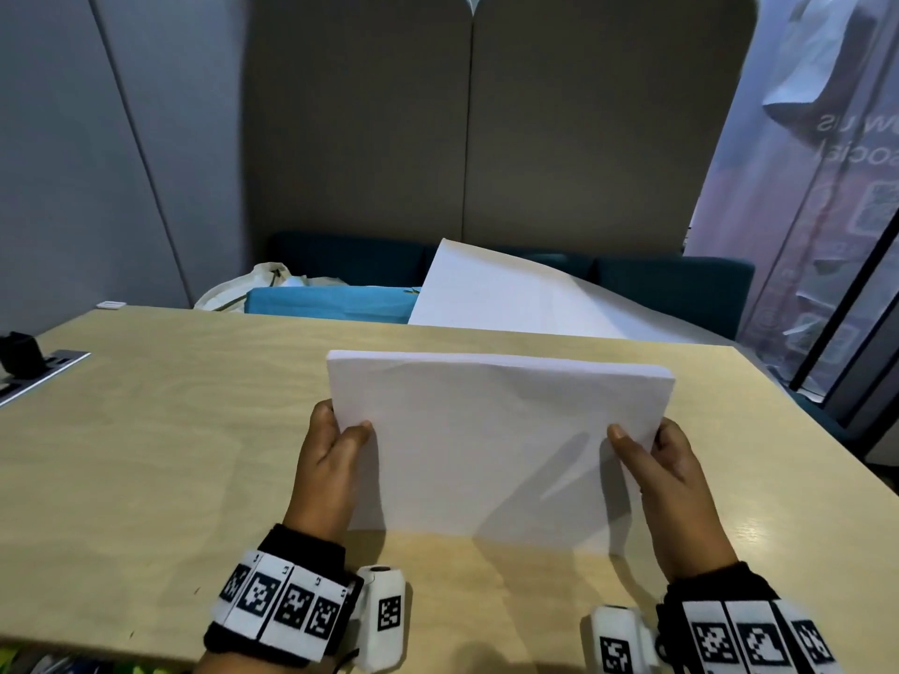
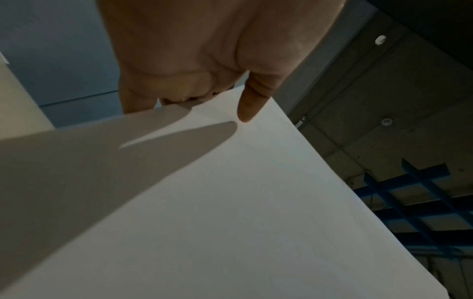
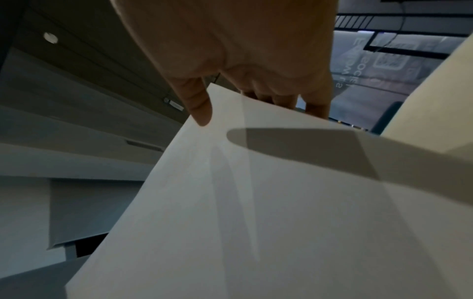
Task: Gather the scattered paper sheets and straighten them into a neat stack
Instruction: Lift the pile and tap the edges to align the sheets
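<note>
A stack of white paper sheets (image 1: 491,445) stands on its lower edge on the wooden table (image 1: 146,454), tilted toward me. My left hand (image 1: 335,440) grips its left side, thumb on the front and fingers behind. My right hand (image 1: 656,454) grips the right side the same way. In the left wrist view the thumb (image 2: 249,103) presses on the paper (image 2: 230,202). The right wrist view shows the thumb (image 3: 199,105) on the front sheet (image 3: 256,202) and the fingers behind it. Another white sheet (image 1: 511,294) leans up at the table's far edge.
A power socket panel with a black plug (image 1: 24,362) sits at the table's left edge. Behind the table are a blue box (image 1: 326,304), a pale bag (image 1: 253,284) and a dark teal sofa (image 1: 681,289). A glass wall is at the right.
</note>
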Tool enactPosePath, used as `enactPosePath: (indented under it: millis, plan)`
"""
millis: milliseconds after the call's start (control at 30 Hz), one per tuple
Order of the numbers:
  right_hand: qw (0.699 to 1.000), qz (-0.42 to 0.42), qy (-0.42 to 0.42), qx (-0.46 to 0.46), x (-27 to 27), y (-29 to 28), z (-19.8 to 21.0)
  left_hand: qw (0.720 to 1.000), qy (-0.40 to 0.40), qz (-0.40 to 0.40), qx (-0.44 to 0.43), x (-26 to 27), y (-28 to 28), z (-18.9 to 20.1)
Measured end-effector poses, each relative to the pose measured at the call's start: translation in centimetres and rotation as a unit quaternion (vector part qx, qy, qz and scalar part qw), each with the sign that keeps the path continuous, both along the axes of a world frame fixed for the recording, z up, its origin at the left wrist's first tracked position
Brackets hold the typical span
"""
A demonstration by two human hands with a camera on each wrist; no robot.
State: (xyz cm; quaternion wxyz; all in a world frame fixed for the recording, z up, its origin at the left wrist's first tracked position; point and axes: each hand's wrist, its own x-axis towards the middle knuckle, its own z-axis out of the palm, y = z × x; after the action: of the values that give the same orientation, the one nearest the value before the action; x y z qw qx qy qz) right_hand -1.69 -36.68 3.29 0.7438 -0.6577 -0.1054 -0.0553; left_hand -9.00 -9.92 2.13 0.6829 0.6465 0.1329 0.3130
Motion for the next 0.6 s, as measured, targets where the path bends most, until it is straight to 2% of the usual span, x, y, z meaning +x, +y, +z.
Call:
enactPosePath:
  millis: [167, 367, 600]
  plan:
    - [1.0, -0.002, 0.014, 0.01, -0.3, 0.2, 0.2, 1.0, 0.005, 0.02, -0.012, -0.4, 0.0, 0.1]
    - [1.0, -0.004, 0.027, -0.005, -0.2, 0.5, 0.0, 1.0, 0.021, 0.004, -0.023, -0.6, -0.4, 0.7]
    - [0.999, -0.025, -0.019, -0.035, 0.1, 0.4, 0.7, 1.0, 0.002, 0.009, -0.011, -0.5, -0.1, 1.3]
